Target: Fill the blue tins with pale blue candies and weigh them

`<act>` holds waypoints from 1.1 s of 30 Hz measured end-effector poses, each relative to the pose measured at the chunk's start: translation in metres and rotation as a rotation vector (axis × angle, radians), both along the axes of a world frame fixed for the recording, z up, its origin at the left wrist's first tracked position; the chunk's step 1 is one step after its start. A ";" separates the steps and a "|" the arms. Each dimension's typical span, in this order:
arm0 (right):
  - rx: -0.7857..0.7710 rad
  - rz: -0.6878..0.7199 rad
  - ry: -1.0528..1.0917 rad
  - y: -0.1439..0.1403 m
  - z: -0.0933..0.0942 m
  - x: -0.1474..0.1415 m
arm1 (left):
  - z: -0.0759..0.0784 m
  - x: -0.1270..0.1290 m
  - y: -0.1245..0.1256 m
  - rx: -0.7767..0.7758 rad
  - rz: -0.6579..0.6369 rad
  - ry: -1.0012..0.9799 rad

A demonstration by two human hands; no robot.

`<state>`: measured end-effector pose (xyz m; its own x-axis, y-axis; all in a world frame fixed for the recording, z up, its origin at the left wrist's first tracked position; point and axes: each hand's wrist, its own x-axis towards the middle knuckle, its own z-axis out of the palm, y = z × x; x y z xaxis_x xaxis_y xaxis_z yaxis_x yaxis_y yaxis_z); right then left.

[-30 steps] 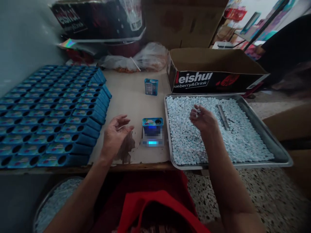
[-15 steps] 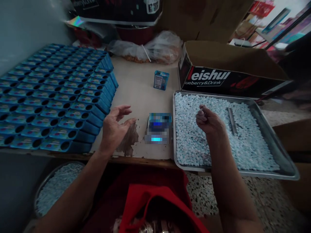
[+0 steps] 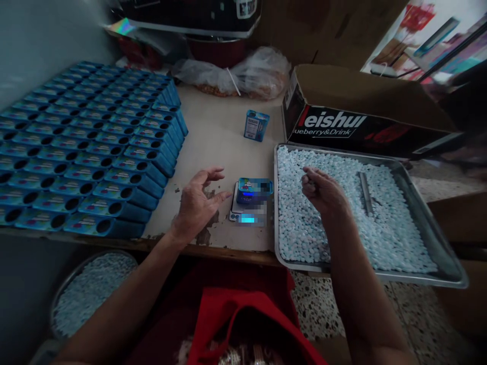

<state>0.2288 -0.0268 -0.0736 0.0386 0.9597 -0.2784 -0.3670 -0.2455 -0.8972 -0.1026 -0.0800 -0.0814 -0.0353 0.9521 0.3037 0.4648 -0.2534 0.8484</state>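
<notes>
My left hand (image 3: 203,200) is open, thumb and fingers apart, just left of a small digital scale (image 3: 235,205) with a lit display. On the scale stands a blue plastic container (image 3: 247,187), partly blurred out. Over the left part of a metal tray (image 3: 443,263) my right hand (image 3: 325,190) is closed, fingers curled in. What it holds, if anything, is hidden in the fingers. Small pale blue-white tablets (image 3: 300,233) cover most of the tray. A flat metal strip (image 3: 366,193) lies on them, right of that hand.
Rows of blue containers with round dark openings (image 3: 110,182) fill the table's left side. A single blue pack (image 3: 256,125) lies behind the scale. An open carton (image 3: 335,121) and a plastic bag (image 3: 262,76) are at the back. Below left sits another tablet-filled pan (image 3: 91,291).
My left hand has moved right, nearer the scale. My right hand has shifted slightly left, still closed over the tray. The camera view has shifted a little.
</notes>
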 end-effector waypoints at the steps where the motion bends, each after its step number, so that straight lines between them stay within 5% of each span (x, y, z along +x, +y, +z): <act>1: 0.013 0.024 -0.029 -0.001 -0.001 -0.004 | -0.001 0.002 0.001 -0.001 -0.012 -0.011; 7: 0.090 0.088 -0.203 -0.005 -0.009 -0.013 | -0.009 0.019 0.004 -0.084 -0.079 -0.035; 11: 0.306 0.044 -0.638 -0.009 0.000 -0.009 | -0.016 0.040 0.011 -0.137 -0.155 -0.011; 14: 0.416 -0.028 -0.837 -0.014 0.007 -0.013 | -0.008 0.057 0.028 0.008 -0.285 0.016; 16: 0.358 -0.074 -0.647 -0.013 0.008 -0.019 | 0.006 0.069 0.044 0.227 -0.350 0.142; 20: 0.004 -0.067 0.014 -0.005 0.006 -0.029 | 0.039 0.094 0.074 0.675 -0.411 0.424; 23: -0.130 -0.039 0.319 -0.001 0.012 -0.029 | 0.046 0.112 0.089 0.836 -0.442 0.537; 27: -0.178 -0.045 0.465 -0.004 0.017 -0.025 | 0.031 0.129 0.097 0.711 -0.394 0.407; 33: -0.207 -0.033 0.463 -0.005 0.009 -0.015 | 0.010 0.119 0.083 0.128 -0.230 -0.105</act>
<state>0.2138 -0.0317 -0.0641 -0.1045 0.8828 -0.4580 -0.7257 -0.3826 -0.5719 0.0165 0.0029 -0.0713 0.1396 0.8927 0.4285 0.2937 -0.4506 0.8430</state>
